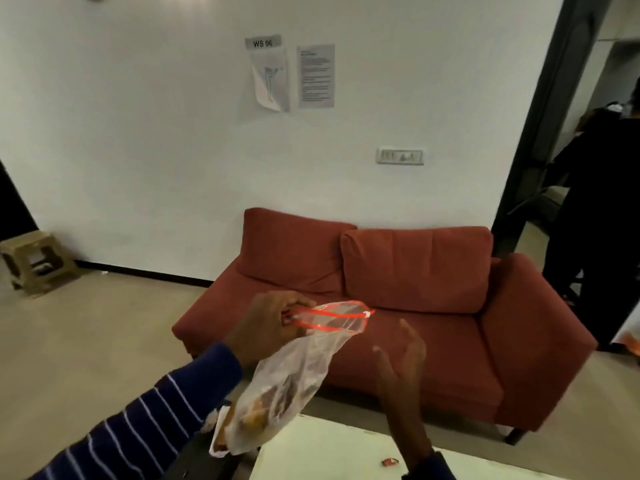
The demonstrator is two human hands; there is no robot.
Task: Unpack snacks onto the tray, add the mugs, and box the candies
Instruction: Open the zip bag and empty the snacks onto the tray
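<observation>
My left hand (268,327) grips the left end of the red zip strip of a clear plastic zip bag (294,368). The bag hangs down from that hand over the near table edge, with brown and yellow snacks bunched at its bottom. Its red zip mouth is parted and points to the right. My right hand (401,362) is raised to the right of the bag, fingers spread, touching nothing. A small red candy (389,462) lies on the white table (329,452) near my right wrist. No tray, mugs or box are in view.
A red sofa (398,299) stands just beyond the table against a white wall. A beige stool (34,261) sits on the floor at far left. A person in dark clothes (602,216) stands in the doorway at right.
</observation>
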